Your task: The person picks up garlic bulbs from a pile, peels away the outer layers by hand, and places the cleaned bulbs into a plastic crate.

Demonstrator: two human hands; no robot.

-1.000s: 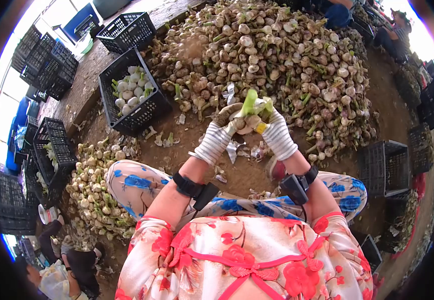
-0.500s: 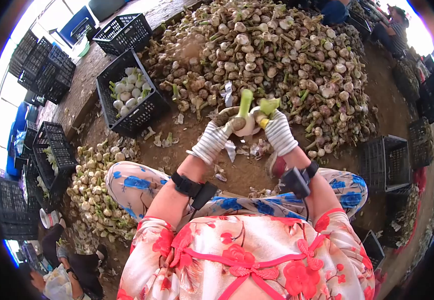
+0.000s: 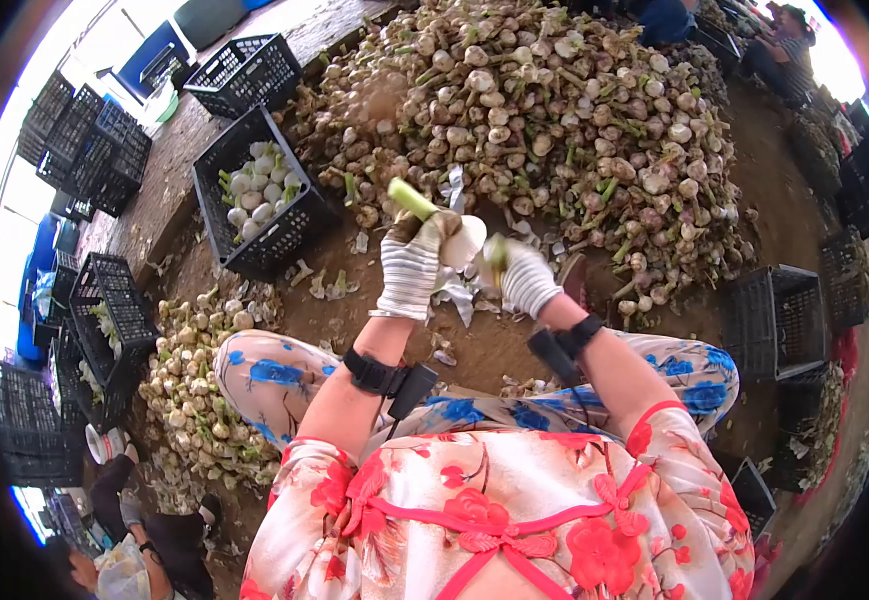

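- A worker's gloved left hand is gripping a pale garlic bulb, its fingers closing around the neck while the green stalk is poking out toward the upper left.
- Half a second ago both hands were meeting at this bulb and the stalk was standing nearly upright; now the stalk is leaning over and the bulb's white side is facing right.
- The gloved right hand is pulling away and blurring with speed. Its fingers are curling near a greenish scrap, but from where I am standing I cannot tell whether they are gripping it.
- For the work, the parting is probably meaning that a layer is coming off: the bulb is looking smooth and white, and only the left hand is clearly supporting it.
- The bulb is hanging above the dirt floor, between the worker's knees and the big garlic heap, while torn husks are littering the ground nearby.
- Similar white bulbs are lying in a black crate off to the left, and a smaller garlic pile is spreading beside the left knee.
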